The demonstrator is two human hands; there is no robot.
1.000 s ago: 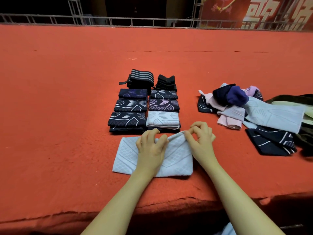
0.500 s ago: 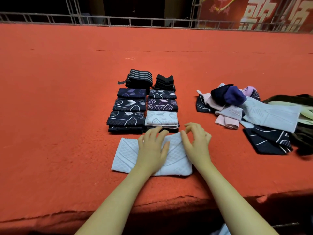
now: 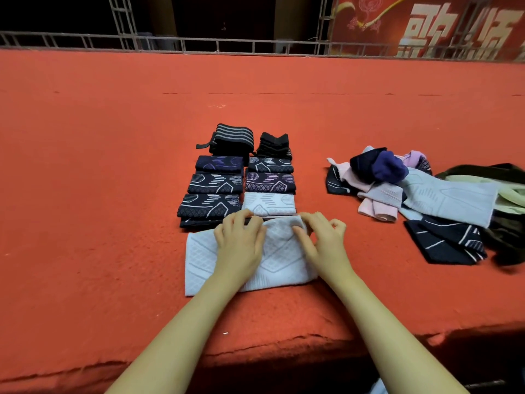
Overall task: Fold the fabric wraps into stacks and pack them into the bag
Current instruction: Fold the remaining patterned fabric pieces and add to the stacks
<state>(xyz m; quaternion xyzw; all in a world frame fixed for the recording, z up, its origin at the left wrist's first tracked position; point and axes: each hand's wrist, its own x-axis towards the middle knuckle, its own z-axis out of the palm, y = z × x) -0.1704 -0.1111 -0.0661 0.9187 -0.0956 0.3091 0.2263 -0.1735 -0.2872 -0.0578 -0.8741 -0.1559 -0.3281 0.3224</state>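
A pale white patterned wrap (image 3: pixel 199 260) lies flat on the red carpet just in front of me. My left hand (image 3: pixel 240 245) lies on its middle, with curled fingers at the far edge. My right hand (image 3: pixel 321 240) pinches that far edge, which is raised in a small fold between the hands. Just beyond stand two columns of folded wraps (image 3: pixel 216 183), mostly dark navy, with one white one (image 3: pixel 270 204) at the front right. A loose pile of unfolded wraps (image 3: pixel 443 194) lies to the right, beside a dark olive and pale green bag (image 3: pixel 508 180) at the frame's edge.
The red carpeted platform (image 3: pixel 113 166) stretches wide to the left and far back. Its front edge (image 3: pixel 255 348) drops off near my forearms. A metal railing (image 3: pixel 255 45) runs along the back, with a red banner (image 3: pixel 426 27) behind it.
Both hands lay flatter on the wrap half a second ago. Now the fingers have curled at the far edge again and lifted it into a small fold.
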